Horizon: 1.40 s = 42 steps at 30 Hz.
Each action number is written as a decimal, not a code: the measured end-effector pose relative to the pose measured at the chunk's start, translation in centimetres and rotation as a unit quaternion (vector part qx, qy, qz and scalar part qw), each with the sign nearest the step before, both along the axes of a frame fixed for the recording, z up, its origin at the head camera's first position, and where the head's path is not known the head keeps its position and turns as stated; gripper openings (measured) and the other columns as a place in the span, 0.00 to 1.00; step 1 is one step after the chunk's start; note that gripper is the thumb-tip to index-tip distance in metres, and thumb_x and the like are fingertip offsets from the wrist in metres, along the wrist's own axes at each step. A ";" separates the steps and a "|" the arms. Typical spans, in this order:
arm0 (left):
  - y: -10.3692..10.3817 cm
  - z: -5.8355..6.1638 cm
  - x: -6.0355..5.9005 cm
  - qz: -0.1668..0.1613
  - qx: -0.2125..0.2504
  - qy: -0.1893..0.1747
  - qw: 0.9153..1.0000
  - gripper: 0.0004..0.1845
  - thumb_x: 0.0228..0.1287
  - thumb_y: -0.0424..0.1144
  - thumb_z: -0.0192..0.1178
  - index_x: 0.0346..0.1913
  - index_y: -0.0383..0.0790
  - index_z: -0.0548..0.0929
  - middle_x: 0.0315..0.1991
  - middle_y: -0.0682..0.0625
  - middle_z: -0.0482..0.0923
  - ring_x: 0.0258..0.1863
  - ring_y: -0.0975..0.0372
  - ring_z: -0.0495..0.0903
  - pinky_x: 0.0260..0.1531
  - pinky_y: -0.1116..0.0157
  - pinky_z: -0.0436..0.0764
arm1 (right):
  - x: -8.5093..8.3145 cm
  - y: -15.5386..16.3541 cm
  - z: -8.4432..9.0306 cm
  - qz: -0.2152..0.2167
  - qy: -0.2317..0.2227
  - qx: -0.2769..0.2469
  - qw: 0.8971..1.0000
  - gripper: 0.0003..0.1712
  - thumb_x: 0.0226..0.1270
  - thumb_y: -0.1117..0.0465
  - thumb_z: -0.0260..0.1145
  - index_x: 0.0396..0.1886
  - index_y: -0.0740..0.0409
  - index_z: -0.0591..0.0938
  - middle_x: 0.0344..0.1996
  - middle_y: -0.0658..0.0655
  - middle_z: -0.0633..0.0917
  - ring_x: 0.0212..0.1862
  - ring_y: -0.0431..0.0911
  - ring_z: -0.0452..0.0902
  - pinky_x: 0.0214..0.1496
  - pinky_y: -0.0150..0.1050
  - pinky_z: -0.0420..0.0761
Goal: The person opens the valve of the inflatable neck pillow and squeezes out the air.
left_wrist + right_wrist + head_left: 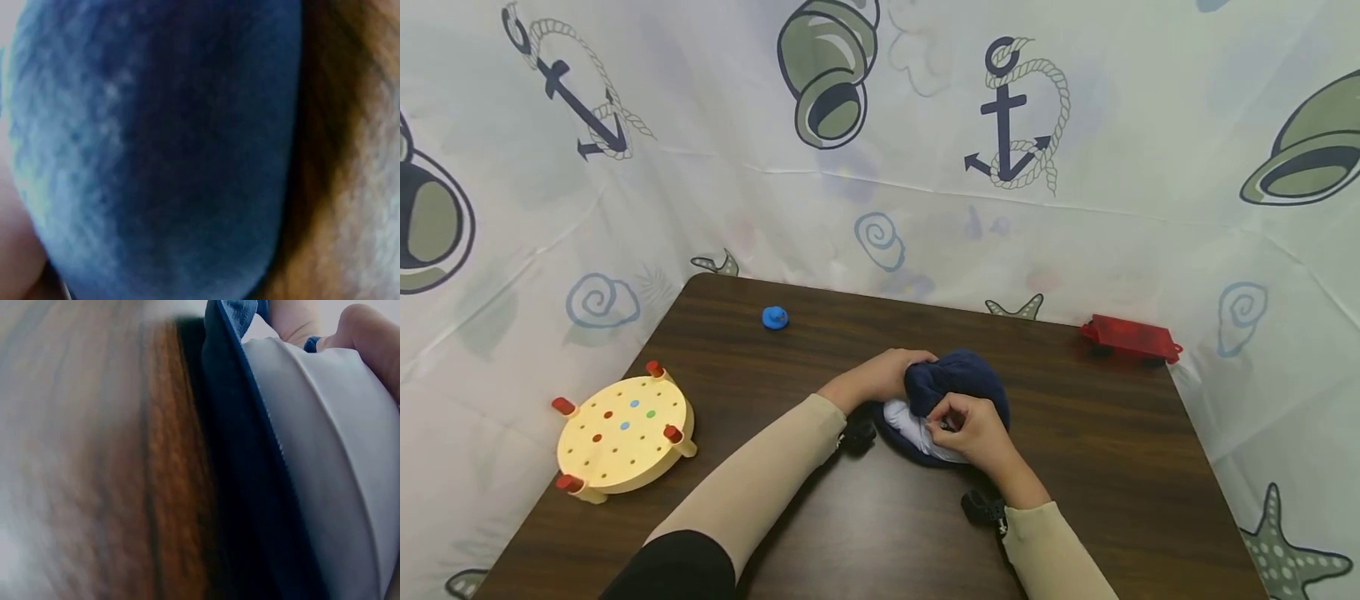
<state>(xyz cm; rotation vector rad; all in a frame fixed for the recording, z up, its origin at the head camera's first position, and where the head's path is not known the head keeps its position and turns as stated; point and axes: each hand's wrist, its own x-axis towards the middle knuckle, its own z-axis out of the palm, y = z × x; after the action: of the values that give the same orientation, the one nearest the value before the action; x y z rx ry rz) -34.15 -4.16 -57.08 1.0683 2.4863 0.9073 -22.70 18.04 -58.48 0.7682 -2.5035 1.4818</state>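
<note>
A soft navy blue fabric item (pixel 966 375) with a white lining (pixel 910 427) lies bunched on the table; its exact kind cannot be told. At its far left side, my left hand (pixel 883 375) grips the folded navy part. My right hand (pixel 973 432) is at the near right side, thumb and forefinger pinching at the lining. Fuzzy navy cloth (pixel 156 150) fills most of the left wrist view, blurred. Seen from the right wrist, the white lining (pixel 319 425) bulges beside a navy edge (pixel 250 425), with fingers (pixel 369 337) at the top right.
On the left stands a round cream pegboard-like toy (pixel 625 433) with red-tipped legs pointing up. A small blue toy (pixel 775 317) sits near the back edge of the dark wooden table (pixel 850 533). A red toy wagon (pixel 1131 337) is at the back right corner. Patterned curtains surround the table.
</note>
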 end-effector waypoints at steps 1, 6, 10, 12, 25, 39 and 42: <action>0.0 0.1 -0.1 0.000 -0.003 -0.002 1.000 0.37 0.62 0.42 0.81 0.74 0.49 0.79 0.67 0.50 0.86 0.67 0.55 0.84 0.70 0.55 0.81 | 0.0 0.0 0.1 -0.003 0.006 0.008 1.000 0.16 0.57 0.71 0.82 0.32 0.44 0.89 0.22 0.43 0.81 0.25 0.33 0.71 0.27 0.29 0.73; 0.0 0.3 -0.3 -0.005 -0.004 -0.014 1.000 0.38 0.62 0.42 0.82 0.75 0.50 0.78 0.68 0.49 0.85 0.68 0.54 0.83 0.70 0.54 0.80 | 0.0 0.4 0.4 -0.004 0.029 0.031 0.999 0.17 0.55 0.73 0.81 0.33 0.45 0.88 0.25 0.45 0.83 0.27 0.36 0.74 0.29 0.29 0.75; -0.1 0.2 -0.3 0.004 0.001 -0.023 1.000 0.38 0.62 0.43 0.82 0.74 0.50 0.77 0.68 0.49 0.84 0.68 0.54 0.83 0.70 0.54 0.80 | -0.1 0.7 0.5 0.013 0.042 0.039 0.998 0.17 0.55 0.74 0.80 0.35 0.48 0.88 0.30 0.47 0.85 0.30 0.39 0.77 0.32 0.30 0.77; -0.3 0.1 -0.2 0.016 0.002 -0.017 1.000 0.38 0.62 0.44 0.82 0.74 0.49 0.77 0.67 0.49 0.85 0.66 0.55 0.83 0.69 0.54 0.80 | -0.2 0.8 0.4 0.009 0.055 0.040 0.998 0.17 0.56 0.74 0.79 0.36 0.47 0.88 0.32 0.46 0.86 0.33 0.39 0.79 0.34 0.31 0.79; -1.4 0.8 2.1 0.037 -0.001 0.029 0.999 0.53 0.70 0.53 0.75 0.90 0.62 0.53 0.78 0.44 0.75 0.73 0.48 0.79 0.77 0.41 0.70 | -0.4 0.7 0.0 0.005 0.074 0.026 0.997 0.17 0.58 0.73 0.82 0.37 0.47 0.89 0.35 0.44 0.87 0.42 0.40 0.83 0.47 0.41 0.85; -1.9 -0.9 3.8 0.088 0.041 0.048 0.994 0.37 0.74 0.56 0.69 0.82 0.61 0.71 0.62 0.44 0.84 0.54 0.51 0.79 0.59 0.46 0.77 | -0.5 0.7 -0.4 0.009 0.086 -0.039 0.995 0.16 0.59 0.73 0.81 0.36 0.48 0.90 0.33 0.47 0.89 0.39 0.42 0.84 0.45 0.33 0.84; -1.9 -1.1 3.7 0.100 0.035 0.031 0.994 0.35 0.73 0.54 0.70 0.80 0.62 0.74 0.58 0.46 0.80 0.51 0.51 0.76 0.54 0.46 0.79 | -0.1 0.3 0.6 0.013 0.081 -0.065 0.995 0.15 0.57 0.77 0.80 0.35 0.53 0.89 0.33 0.51 0.88 0.38 0.44 0.83 0.45 0.31 0.83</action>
<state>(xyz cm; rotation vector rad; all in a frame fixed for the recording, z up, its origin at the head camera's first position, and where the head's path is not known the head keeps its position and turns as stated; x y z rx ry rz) -30.44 -6.03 -58.19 0.8918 2.6677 1.0394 -22.79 18.31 -57.92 0.8629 -2.2650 1.5069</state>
